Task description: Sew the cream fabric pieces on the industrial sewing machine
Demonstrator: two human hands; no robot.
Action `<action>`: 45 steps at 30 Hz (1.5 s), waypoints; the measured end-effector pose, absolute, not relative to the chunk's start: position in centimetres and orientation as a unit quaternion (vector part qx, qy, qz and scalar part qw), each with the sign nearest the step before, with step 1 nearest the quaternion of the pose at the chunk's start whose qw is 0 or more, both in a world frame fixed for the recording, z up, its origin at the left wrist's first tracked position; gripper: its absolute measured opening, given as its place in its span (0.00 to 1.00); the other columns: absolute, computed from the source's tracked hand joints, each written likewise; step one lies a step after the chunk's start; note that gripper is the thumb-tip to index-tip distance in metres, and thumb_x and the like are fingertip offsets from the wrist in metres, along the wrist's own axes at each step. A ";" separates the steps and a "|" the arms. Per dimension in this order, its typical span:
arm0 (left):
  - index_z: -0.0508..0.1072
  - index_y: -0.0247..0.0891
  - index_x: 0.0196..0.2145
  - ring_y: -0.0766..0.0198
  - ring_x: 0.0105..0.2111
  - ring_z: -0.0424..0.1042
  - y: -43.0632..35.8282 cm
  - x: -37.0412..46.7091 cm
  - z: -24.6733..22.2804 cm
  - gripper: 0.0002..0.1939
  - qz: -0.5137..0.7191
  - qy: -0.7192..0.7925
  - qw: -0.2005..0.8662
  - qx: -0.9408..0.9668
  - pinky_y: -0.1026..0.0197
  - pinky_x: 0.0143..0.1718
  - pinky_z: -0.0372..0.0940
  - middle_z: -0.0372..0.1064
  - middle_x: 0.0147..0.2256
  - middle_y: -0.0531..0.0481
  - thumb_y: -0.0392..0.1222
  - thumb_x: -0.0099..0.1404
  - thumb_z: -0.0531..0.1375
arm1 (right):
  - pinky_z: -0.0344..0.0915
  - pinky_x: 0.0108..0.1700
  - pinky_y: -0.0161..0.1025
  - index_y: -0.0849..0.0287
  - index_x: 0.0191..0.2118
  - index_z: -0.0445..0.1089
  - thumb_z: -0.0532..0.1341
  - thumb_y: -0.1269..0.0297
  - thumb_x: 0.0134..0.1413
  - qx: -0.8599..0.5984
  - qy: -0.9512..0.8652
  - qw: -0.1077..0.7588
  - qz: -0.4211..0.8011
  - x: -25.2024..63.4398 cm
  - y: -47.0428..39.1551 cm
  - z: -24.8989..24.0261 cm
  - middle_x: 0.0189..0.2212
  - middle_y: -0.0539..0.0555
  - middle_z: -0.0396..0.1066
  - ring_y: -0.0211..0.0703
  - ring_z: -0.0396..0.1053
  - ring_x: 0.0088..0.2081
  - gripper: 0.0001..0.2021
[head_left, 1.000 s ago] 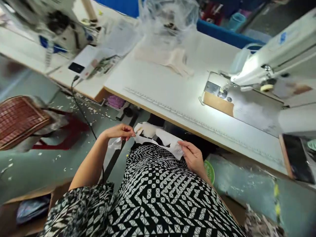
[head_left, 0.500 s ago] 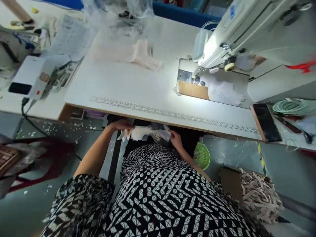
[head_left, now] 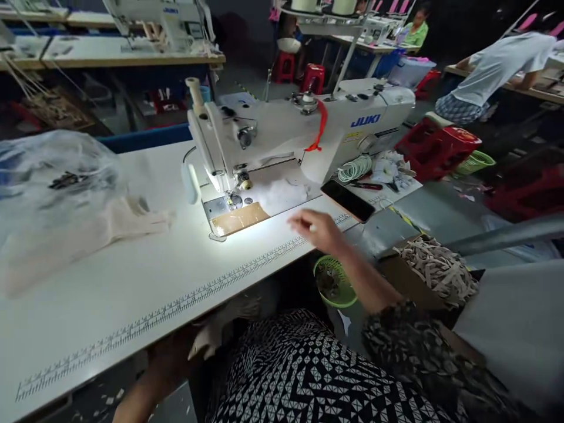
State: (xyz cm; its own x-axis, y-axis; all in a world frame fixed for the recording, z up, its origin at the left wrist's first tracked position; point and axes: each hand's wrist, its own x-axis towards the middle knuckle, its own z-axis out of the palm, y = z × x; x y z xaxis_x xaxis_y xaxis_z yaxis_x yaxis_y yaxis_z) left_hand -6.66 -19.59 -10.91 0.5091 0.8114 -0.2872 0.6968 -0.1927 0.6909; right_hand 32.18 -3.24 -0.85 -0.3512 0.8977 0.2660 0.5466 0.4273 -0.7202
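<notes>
My right hand (head_left: 318,230) hangs over the front edge of the sewing table (head_left: 176,264), near a black phone (head_left: 348,200). Its fingers are bent together and blurred; what they hold, if anything, is too small to name. Down below the table edge, my left hand (head_left: 176,348) is in shadow beside pale fabric pieces (head_left: 210,339) at my lap, and its fingers are hidden. A white sewing machine (head_left: 273,132) stands behind my right hand, its lamp lighting the needle area. White scraps (head_left: 284,195) lie on its bed.
Light pink fabric (head_left: 101,235) and a clear plastic bag (head_left: 61,170) lie at the left. A green basket (head_left: 335,281) and a box of fabric strips (head_left: 436,270) stand below at the right. Two people (head_left: 414,32) (head_left: 502,70) are farther back.
The view has turned right and up. My right hand has left the fabric at my lap and risen over the table edge. My left hand remains low, by the fabric.
</notes>
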 end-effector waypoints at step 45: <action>0.71 0.43 0.40 0.57 0.33 0.72 -2.3 -4.2 -0.7 0.08 0.199 0.778 0.123 0.584 0.59 0.33 0.58 0.72 0.30 0.52 0.47 0.68 0.57 | 0.59 0.30 0.42 0.53 0.34 0.67 0.59 0.65 0.57 -0.441 -0.840 0.311 -0.062 34.8 9.8 -5.2 0.39 0.59 0.72 0.49 0.68 0.35 0.02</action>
